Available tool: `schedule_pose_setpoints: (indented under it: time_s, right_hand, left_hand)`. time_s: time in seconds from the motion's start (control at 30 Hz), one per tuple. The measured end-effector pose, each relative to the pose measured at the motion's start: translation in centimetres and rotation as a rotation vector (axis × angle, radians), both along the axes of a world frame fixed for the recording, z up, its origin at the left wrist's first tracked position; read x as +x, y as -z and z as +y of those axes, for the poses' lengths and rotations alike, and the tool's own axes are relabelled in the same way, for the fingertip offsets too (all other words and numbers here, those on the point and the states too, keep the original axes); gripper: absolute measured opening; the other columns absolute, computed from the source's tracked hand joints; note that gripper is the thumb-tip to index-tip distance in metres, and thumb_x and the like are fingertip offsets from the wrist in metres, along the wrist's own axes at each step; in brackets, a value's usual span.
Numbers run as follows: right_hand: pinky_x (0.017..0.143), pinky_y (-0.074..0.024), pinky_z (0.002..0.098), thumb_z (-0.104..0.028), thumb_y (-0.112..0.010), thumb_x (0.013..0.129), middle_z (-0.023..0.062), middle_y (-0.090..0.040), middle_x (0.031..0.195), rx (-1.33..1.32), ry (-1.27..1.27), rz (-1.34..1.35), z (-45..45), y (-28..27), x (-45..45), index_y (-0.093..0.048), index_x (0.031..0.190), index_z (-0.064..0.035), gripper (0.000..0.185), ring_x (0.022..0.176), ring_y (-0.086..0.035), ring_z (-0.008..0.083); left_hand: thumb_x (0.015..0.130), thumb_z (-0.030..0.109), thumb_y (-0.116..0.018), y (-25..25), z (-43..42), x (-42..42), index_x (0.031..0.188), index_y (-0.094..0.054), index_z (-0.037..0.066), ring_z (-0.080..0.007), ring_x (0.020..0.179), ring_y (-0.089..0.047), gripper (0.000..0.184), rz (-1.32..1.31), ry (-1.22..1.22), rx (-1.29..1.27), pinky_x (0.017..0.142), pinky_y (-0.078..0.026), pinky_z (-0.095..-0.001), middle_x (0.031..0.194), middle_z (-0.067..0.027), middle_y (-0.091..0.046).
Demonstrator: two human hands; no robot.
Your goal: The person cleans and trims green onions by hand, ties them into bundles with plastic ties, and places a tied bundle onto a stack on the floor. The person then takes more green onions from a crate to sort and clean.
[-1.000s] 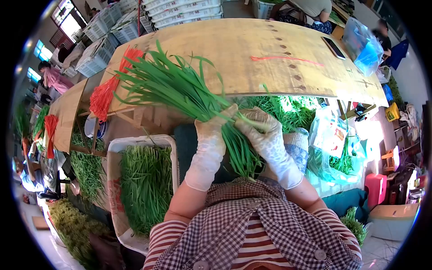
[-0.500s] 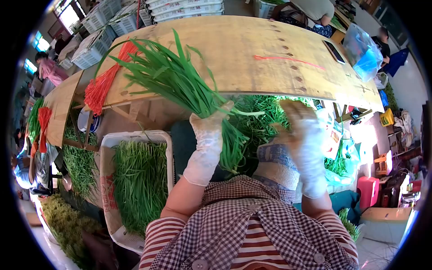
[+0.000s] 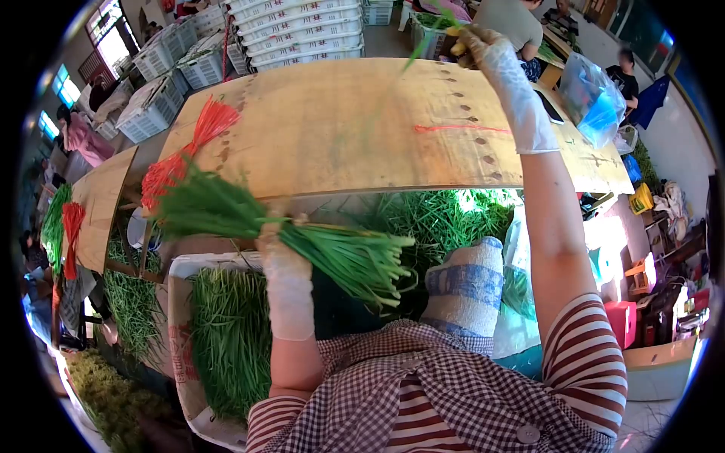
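My gloved left hand is wrapped round a thick bunch of green stalks, its pale cut ends pointing right and its blurred leaf tips left. My gloved right hand is raised high over the far right edge of the wooden table, fingers closed. A few thin green leaves hang beside its fingers, blurred. Red ties lie in a bundle on the table's left end, and a single red strip lies toward the right.
A white crate of green stalks stands at the lower left. More loose greens lie beyond my lap. A phone and a plastic bag sit at the table's right. Stacked crates and other people are farther back.
My right hand has swung up and away over the table from beside my lap. My left hand has moved left and lower with the bunch, which now lies more nearly level.
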State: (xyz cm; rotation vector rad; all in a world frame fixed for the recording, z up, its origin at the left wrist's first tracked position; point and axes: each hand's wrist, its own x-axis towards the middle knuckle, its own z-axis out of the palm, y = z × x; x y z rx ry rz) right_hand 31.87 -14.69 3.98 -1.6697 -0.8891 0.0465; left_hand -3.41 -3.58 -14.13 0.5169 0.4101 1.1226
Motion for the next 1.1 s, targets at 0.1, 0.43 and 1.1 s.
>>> schedule_pose_setpoints:
  time_s: [0.1, 0.43, 1.1]
  right_hand:
    - [0.053, -0.0518, 0.0221, -0.025, -0.057, 0.095, 0.0075, -0.067, 0.08, 0.003, 0.143, -0.123, -2.7, 2.4, 1.7, -0.056, 0.123, 0.0019, 0.039, 0.057, -0.06, 0.0116]
    - [0.054, -0.051, 0.0263, -0.015, -0.06, 0.09, 0.0042, -0.063, 0.073, 0.495, -0.323, 0.385, -0.5, -3.4, 15.8, -0.062, 0.093, -0.0056, 0.01, 0.06, -0.059, 0.0144]
    - [0.056, -0.0522, 0.0279, -0.001, -0.069, 0.079, 0.011, -0.067, 0.077, -0.486, 0.187, 0.145, -10.7, 17.4, 6.7, -0.063, 0.104, 0.0058, 0.027, 0.062, -0.063, 0.0138]
  left_hand:
    - [0.086, 0.017, -0.062, -3.2, 0.7, -2.6, 0.093, -0.063, 0.008, -0.0153, 0.067, -0.057, 0.012, -0.097, 0.028, -0.018, 0.06, -0.052, -0.0324, 0.076, -0.0042, -0.061]
    - [0.088, 0.018, -0.06, -3.0, 1.5, -3.8, 0.094, -0.064, 0.007, -0.0139, 0.066, -0.055, 0.013, -0.123, 0.044, 0.029, 0.069, -0.051, -0.031, 0.082, -0.0011, -0.064]
    - [0.091, 0.024, -0.054, -3.2, 2.0, -4.2, 0.09, -0.063, 0.011, -0.0157, 0.074, -0.056, 0.016, -0.301, 0.257, 0.051, 0.086, -0.049, -0.0556, 0.073, 0.0, -0.059]
